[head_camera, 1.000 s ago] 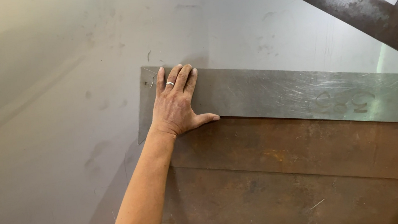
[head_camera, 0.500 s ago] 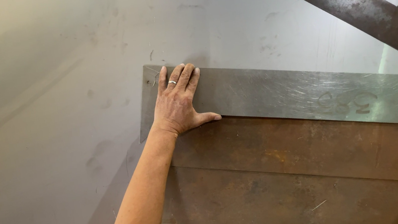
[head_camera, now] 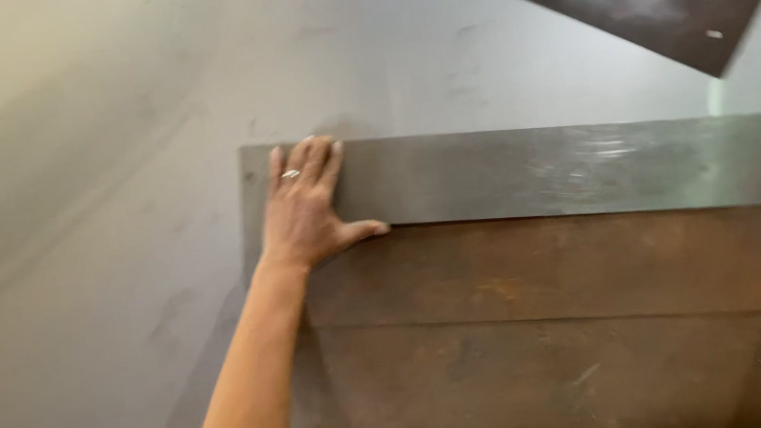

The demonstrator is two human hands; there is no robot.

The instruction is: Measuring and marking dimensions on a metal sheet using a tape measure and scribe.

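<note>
Steel strip [head_camera: 530, 171] now level — long axis left-right

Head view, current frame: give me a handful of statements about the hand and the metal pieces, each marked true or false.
1. The left hand lies flat, fingers spread, on the grey metal strip. True.
2. The hand wears a thick work glove. False: it is bare, with a ring on one finger.
3. The hand presses near the strip's left end. True.
4. The rusty brown plate lies above the strip in the picture. False: it lies below the strip.
5. A dark angled metal frame shows at the top right. True.
6. The right hand grips the middle of the strip. False: only a blurred bit at the right edge could be it; nothing is at the middle.
</note>
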